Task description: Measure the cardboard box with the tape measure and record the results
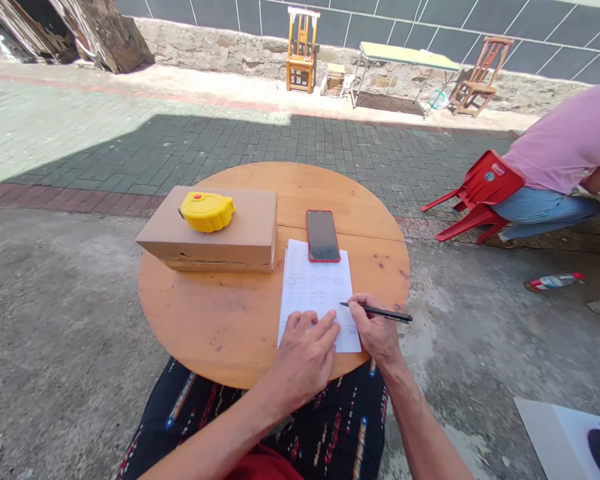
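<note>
A white sheet of paper point(316, 287) with handwritten notes lies on the near side of a round wooden table point(220, 320). My left hand point(304, 353) rests flat on the paper's lower edge, fingers spread. My right hand point(375, 330) pinches a black pen point(377, 311), its tip touching the paper's right side. A red-cased phone point(323, 235) lies face up at the paper's top edge. To the left, a yellow tape measure point(207, 211) sits on a cardboard box point(220, 240).
A person in a pink shirt point(565, 143) sits on a tipped red plastic chair point(480, 193) at the right. A bottle point(555, 281) lies on the ground. Wooden chairs point(301, 50) and a folding table point(405, 57) stand by the far wall.
</note>
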`<state>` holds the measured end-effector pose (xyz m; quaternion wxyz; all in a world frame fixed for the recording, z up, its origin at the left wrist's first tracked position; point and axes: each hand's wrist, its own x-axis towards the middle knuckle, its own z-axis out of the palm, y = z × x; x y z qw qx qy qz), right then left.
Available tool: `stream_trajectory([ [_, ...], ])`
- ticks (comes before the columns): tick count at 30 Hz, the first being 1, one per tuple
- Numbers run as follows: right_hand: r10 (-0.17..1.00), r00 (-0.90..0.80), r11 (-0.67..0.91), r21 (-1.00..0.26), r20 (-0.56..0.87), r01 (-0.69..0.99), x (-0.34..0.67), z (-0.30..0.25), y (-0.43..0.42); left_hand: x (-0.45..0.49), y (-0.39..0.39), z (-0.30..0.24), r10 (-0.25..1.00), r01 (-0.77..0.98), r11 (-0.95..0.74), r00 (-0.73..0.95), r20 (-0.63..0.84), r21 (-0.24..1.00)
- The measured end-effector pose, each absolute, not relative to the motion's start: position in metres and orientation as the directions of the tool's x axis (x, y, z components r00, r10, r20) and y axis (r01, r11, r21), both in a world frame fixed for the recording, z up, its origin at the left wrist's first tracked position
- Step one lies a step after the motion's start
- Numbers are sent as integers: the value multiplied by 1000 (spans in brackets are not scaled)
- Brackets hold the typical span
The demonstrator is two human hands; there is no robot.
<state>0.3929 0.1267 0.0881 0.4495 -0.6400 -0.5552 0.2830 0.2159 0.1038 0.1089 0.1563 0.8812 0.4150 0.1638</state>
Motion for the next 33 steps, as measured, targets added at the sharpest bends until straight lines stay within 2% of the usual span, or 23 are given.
stream_trajectory([
  [27,969,217,-5,-869,117,494,396,82,126,216,103,107,786,680,-604,595,167,416],
  [33,966,206,23,-847,155,531,397,81,125,216,103,107,786,676,-604,593,175,423],
])
